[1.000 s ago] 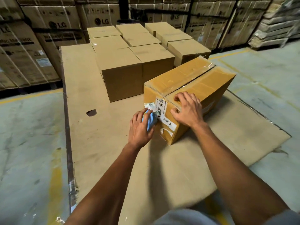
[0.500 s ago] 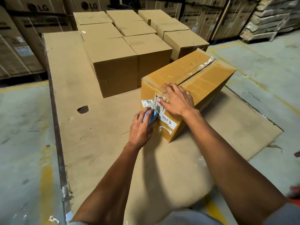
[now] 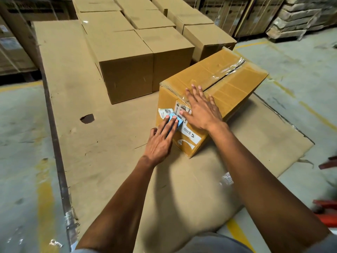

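Observation:
A taped yellow-brown cardboard box (image 3: 226,84) lies on a flat cardboard sheet (image 3: 113,136). White labels (image 3: 189,134) are stuck on its near side. My left hand (image 3: 160,139) presses a small light-blue piece (image 3: 176,123) flat against that side with straight fingers, just below a barcode label (image 3: 165,112). My right hand (image 3: 200,110) lies spread over the box's top near edge, fingers straight, thumb resting on a label.
Several plain brown boxes (image 3: 125,63) stand in rows behind the taped box. A dark hole (image 3: 87,118) marks the sheet at left. Large cartons line the back wall (image 3: 12,52). Concrete floor with yellow lines surrounds the sheet; something red (image 3: 326,210) lies at right.
My left hand's fingers have straightened and now press the blue piece flat on the box side. My right hand has spread its fingers wider over the top edge. The camera moved closer.

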`<state>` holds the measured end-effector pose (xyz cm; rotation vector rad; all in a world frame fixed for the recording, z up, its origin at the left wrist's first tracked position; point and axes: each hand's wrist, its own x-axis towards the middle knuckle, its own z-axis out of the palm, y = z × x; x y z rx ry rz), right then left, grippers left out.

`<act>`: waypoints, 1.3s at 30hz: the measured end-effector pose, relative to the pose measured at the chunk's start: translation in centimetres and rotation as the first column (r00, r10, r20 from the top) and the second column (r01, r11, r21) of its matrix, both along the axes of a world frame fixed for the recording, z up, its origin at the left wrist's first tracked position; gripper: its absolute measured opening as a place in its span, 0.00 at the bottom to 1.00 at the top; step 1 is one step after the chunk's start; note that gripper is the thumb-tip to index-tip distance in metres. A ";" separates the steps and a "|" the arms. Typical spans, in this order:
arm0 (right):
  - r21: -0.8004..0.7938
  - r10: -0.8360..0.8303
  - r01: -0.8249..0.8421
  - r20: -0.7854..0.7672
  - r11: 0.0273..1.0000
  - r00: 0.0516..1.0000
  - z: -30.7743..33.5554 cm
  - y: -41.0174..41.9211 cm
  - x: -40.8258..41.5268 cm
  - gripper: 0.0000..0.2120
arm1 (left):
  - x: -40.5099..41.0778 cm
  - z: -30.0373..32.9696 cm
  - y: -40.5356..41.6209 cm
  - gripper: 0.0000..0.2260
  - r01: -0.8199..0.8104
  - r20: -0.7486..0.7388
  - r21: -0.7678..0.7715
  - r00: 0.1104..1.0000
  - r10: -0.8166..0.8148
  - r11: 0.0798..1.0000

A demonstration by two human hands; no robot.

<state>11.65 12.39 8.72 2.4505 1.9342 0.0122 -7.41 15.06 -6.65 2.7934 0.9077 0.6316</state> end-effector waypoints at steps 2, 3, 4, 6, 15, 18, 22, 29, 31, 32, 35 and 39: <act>0.002 0.004 -0.004 0.000 1.000 1.000 0.1 0.0 -0.1 0.43 | -0.1 0.3 0.2 0.34 0.011 -0.018 0.021 1.000 -0.011 1.000; 0.000 0.005 -0.005 0.002 1.000 1.000 0.1 0.0 -0.1 0.43 | -0.2 0.4 0.3 0.34 0.018 -0.026 0.030 1.000 -0.017 0.999; -0.003 0.005 -0.005 0.004 1.000 1.000 0.1 -0.1 -0.2 0.43 | -0.3 0.5 0.3 0.34 0.025 -0.038 0.039 0.999 -0.023 0.999; -0.004 0.008 -0.008 0.008 1.000 1.000 0.2 -0.1 -0.2 0.43 | -0.5 0.9 0.6 0.35 0.032 -0.080 0.062 0.996 -0.027 0.998; 0.001 0.036 -0.036 0.063 0.999 0.997 0.2 -0.4 -0.3 0.60 | -0.6 1.3 1.4 0.28 0.078 -0.064 0.082 0.995 -0.073 0.994; -0.001 0.034 -0.034 0.073 0.999 0.997 0.2 -0.4 -0.5 0.62 | -0.6 1.7 1.2 0.30 0.070 -0.091 0.092 0.994 -0.061 0.993; -0.004 0.035 -0.035 0.092 0.999 0.995 0.3 -0.5 -0.8 0.61 | -0.9 2.1 1.0 0.32 0.060 -0.143 0.103 0.989 -0.045 0.993; -0.042 0.080 -0.075 0.138 0.996 0.987 0.4 -0.2 -0.8 0.56 | -0.8 2.3 1.3 0.33 0.055 -0.143 0.106 0.989 -0.039 0.993; -0.041 0.093 -0.088 0.141 0.995 0.986 0.5 -0.1 -0.8 0.55 | -0.8 2.3 1.3 0.31 0.050 -0.112 0.113 0.993 -0.037 0.992; -0.038 0.096 -0.091 0.142 0.995 0.985 0.5 -0.1 -0.8 0.56 | -0.8 2.2 1.4 0.30 0.048 -0.095 0.120 0.995 -0.037 0.992; -0.024 0.096 -0.093 0.149 0.995 0.984 0.4 -0.2 -0.9 0.58 | -0.9 2.1 1.7 0.26 0.044 -0.059 0.153 0.998 -0.035 0.987; -0.027 0.115 -0.112 0.174 0.993 0.978 0.2 -0.2 -0.9 0.61 | -0.7 1.9 1.4 0.24 0.022 -0.027 0.159 0.999 -0.018 0.987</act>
